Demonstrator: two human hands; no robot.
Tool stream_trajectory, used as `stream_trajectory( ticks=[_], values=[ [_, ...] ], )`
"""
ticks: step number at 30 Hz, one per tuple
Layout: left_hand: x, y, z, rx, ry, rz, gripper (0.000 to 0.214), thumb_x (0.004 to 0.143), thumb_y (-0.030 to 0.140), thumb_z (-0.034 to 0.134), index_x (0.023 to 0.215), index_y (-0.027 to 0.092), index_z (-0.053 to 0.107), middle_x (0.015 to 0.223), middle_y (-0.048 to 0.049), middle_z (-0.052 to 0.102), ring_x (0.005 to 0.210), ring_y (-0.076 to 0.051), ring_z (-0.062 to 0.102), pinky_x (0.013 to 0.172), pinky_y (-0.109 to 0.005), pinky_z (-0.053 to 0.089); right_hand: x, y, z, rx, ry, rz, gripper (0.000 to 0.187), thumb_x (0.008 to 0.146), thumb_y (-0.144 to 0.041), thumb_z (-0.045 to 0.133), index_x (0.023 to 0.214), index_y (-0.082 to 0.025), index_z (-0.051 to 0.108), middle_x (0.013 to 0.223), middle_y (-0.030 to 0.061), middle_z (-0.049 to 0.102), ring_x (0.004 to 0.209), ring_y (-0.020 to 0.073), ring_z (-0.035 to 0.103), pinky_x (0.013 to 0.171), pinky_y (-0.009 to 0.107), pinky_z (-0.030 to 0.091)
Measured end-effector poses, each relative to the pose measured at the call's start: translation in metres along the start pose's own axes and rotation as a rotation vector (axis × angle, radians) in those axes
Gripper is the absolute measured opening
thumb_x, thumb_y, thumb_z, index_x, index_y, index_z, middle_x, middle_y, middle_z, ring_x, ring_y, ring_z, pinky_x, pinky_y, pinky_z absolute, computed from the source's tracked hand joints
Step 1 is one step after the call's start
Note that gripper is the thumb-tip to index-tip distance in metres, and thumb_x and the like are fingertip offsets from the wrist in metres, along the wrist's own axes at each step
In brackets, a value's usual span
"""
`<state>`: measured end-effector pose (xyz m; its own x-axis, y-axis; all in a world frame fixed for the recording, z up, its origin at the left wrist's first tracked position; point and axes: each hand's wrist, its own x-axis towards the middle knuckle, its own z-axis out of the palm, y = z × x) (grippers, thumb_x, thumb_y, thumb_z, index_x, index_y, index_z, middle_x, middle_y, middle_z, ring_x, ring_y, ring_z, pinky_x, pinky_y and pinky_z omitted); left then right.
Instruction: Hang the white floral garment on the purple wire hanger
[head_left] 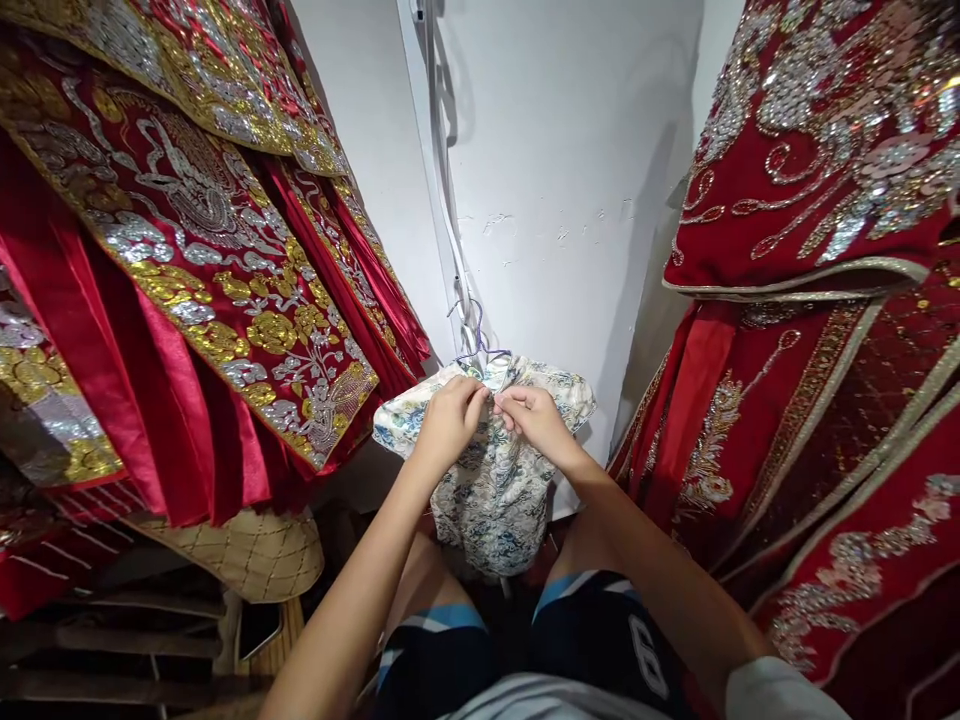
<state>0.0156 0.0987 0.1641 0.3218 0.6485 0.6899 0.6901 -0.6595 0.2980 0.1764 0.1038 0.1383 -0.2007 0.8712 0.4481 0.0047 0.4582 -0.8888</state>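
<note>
**stitchy:** Your floral dress (491, 510) hangs low against the white wall (570, 200), right in front of your knees. It's squeezed between the red embroidered robes (187, 280) on your left and the sequinned red robes (817, 400) on your right. Both hands are up at its collar. Your left hand (448, 420) is curled nearly into a fist with the cloth nipped at the tips. On your right hand (534, 420) the fingers (510, 403) are pinched shut on the same bit of neckline, and the two hands touch there.

**hemline:** Yep, and it's hanging the tall way. The collar is up top by the purple cord (474, 335) and the hem drops toward your shorts (600, 640). So the long axis runs up and down, with the little cap shoulders sticking out left and right. The front looks turned to you, but I can't tell for sure.

**stitchy:** Handling-wise I'd guess it's super light and totally floppy. It looks like thin brocade, maybe a bit slick. It won't hold a shape on its own, so any part you aren't holding will just sag.

**hemline:** I'd grab it at the collar band or the shoulder seams, since those look stiffest. The mid-body cloth would only bunch up in your hand. Also, the beaded robes sit just beside it and could snag it.
</note>
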Motion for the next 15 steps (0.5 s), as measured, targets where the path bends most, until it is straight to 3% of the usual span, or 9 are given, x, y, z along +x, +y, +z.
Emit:
stream_trajectory(
  ticks=[4,9,12,15],
  values=[
    [-0.006,0.003,0.003,-0.045,0.085,-0.007,0.020,0.096,0.026,0.049,0.082,0.018,0.061,0.081,-0.0036,0.062,0.078,-0.018,0.058,0.073,-0.028,0.042,-0.003,0.026,0.009,-0.045,0.056,0.030,0.025,0.086,-0.037,0.054,0.068,-0.020,0.060,0.053,-0.0037,0.049,0.049,0.0122,0.043,0.048,0.025,0.031],
    [-0.004,0.002,-0.015,-0.341,0.435,-0.213,0.021,0.094,0.027,0.053,0.078,0.017,0.061,0.070,0.0022,0.056,0.067,-0.013,0.052,0.065,-0.023,0.040,-0.023,0.080,0.021,-0.083,0.072,0.200,0.025,0.078,-0.030,0.059,0.056,-0.020,0.057,0.047,-0.0040,0.047,0.047,0.0125,0.041,0.049,0.025,0.030],
    [-0.007,-0.022,-0.038,-0.594,0.606,-0.396,0.021,0.092,0.026,0.060,0.074,0.015,0.062,0.068,0.0033,0.053,0.066,-0.010,0.047,0.064,-0.022,0.039,-0.044,0.104,0.020,-0.030,0.046,0.264,0.028,0.078,-0.032,0.056,0.052,-0.020,0.054,0.041,-0.0049,0.044,0.043,0.0118,0.039,0.047,0.025,0.030],
    [-0.022,-0.060,-0.051,-0.829,0.660,-0.601,0.022,0.091,0.023,0.061,0.070,0.016,0.060,0.062,0.0027,0.052,0.060,-0.011,0.046,0.065,-0.024,0.043,-0.060,0.108,0.017,0.049,0.030,0.292,0.028,0.080,-0.034,0.053,0.056,-0.019,0.056,0.043,-0.0044,0.046,0.044,0.0113,0.040,0.047,0.024,0.030]
  ],
)
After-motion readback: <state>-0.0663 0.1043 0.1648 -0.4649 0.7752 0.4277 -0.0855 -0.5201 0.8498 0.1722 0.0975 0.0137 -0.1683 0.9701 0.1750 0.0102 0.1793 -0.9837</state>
